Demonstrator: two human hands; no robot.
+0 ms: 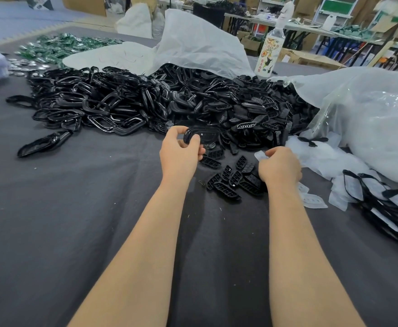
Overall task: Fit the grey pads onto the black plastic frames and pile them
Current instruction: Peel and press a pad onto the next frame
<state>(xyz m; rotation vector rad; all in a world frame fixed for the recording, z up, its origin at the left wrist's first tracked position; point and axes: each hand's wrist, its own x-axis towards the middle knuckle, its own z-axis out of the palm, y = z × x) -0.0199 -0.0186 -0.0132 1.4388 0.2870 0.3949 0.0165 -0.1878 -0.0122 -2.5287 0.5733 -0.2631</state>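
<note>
My left hand (180, 149) grips a glossy black plastic frame (205, 135) by its left end, just in front of a big heap of black frames (113, 102). My right hand (279, 165) pinches a translucent grey pad (260, 156) between thumb and fingers. Small black perforated inserts (233, 179) lie scattered between my hands. More loose grey pads (320, 159) lie to the right. A pile of frames with pads fitted (386, 201) sits at the right edge.
The dark grey cloth table (75, 220) stretches under everything. A clear plastic bag (370, 114) bulges at the right, a white bag (193, 43) lies behind the heap. A bottle (270, 53) stands at the back. Green parts (58, 47) lie far left.
</note>
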